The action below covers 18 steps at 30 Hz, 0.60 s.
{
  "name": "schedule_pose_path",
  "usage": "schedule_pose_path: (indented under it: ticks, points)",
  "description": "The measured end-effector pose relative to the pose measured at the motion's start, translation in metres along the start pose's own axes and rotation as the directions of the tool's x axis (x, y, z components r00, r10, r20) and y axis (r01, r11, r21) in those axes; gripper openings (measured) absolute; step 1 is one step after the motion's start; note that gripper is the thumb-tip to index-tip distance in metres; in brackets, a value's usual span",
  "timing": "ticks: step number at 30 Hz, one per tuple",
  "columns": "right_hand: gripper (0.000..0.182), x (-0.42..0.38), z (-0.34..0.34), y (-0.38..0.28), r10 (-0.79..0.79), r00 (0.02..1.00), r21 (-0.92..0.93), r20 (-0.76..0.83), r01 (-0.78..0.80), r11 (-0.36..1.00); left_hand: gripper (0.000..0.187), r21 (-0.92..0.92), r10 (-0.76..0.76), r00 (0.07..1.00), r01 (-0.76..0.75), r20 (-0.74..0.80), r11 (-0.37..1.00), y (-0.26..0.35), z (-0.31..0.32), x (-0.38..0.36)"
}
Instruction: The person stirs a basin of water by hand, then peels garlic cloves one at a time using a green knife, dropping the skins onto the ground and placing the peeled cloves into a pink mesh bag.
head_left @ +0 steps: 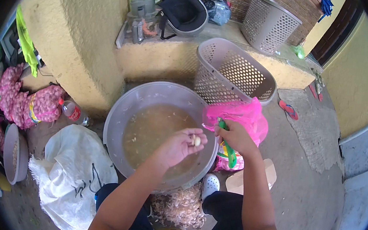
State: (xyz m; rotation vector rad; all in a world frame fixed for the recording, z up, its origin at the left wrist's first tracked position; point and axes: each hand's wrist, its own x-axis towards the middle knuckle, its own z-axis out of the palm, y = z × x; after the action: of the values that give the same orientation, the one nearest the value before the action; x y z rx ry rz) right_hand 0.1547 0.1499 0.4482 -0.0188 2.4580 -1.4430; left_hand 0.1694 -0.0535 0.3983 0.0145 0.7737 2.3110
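Over a large grey basin (119,109) of cloudy water, my left hand (184,145) holds pale peeled cloves (196,140) that look like garlic, its fingers curled around them. My right hand (234,137) grips a green-handled tool (229,150) just right of the basin's rim; the tool's upper end is partly hidden by the fingers. Behind that hand is a bright pink plastic bag (258,121). Small pale bits float in the water. A heap of papery peels (182,207) lies on the ground between my feet, below the basin.
A perforated grey basket (217,80) stands behind the basin, another (268,24) on the ledge beside a helmet (184,16). At left are a white sack (72,166), a bottle (74,113), net bags of bulbs (47,103) and a small basin (22,157). Flip-flop (288,110) at right.
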Motion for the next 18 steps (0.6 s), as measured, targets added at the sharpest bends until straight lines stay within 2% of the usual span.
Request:
schedule_pose_path:
  ticks: [1, 4, 8, 11, 14, 17, 18]
  points:
    - [0.030, -0.004, 0.001, -0.009, -0.021, 1.000, 0.012, 0.005, 0.021, 1.000, 0.030, 0.017, 0.054, 0.998, -0.053, -0.044, 0.998, 0.006, 0.002, -0.001]
    - [0.029, -0.012, 0.008, -0.030, -0.047, 0.997, 0.110, 0.056, 0.041, 0.993, 0.032, 0.073, 0.089, 0.979, -0.077, -0.182, 0.994, 0.020, 0.007, -0.004]
    - [0.030, -0.013, 0.023, -0.035, -0.074, 0.989, 0.161, 0.129, 0.053, 0.986, 0.031, 0.056, 0.131, 0.975, -0.123, -0.181, 0.991, 0.027, 0.006, -0.006]
    - [0.028, -0.016, 0.034, -0.047, -0.008, 1.000, 0.037, 0.000, 0.008, 0.999, 0.028, 0.088, 0.168, 0.974, -0.156, -0.154, 0.984, 0.028, 0.004, -0.005]
    - [0.031, -0.008, 0.054, -0.027, -0.281, 0.948, -0.063, -0.152, 0.274, 0.960, 0.027, 0.122, 0.198, 0.971, -0.182, -0.135, 0.976, 0.025, 0.004, -0.004]
    - [0.032, -0.006, 0.064, -0.025, -0.393, 0.888, -0.146, -0.239, 0.367, 0.919, 0.028, 0.140, 0.214, 0.963, -0.192, -0.163, 0.971, 0.022, 0.008, -0.003]
    - [0.031, -0.004, 0.065, -0.022, -0.372, 0.896, -0.145, -0.244, 0.346, 0.927, 0.029, 0.115, 0.218, 0.957, -0.199, -0.190, 0.973, 0.022, 0.010, -0.003]
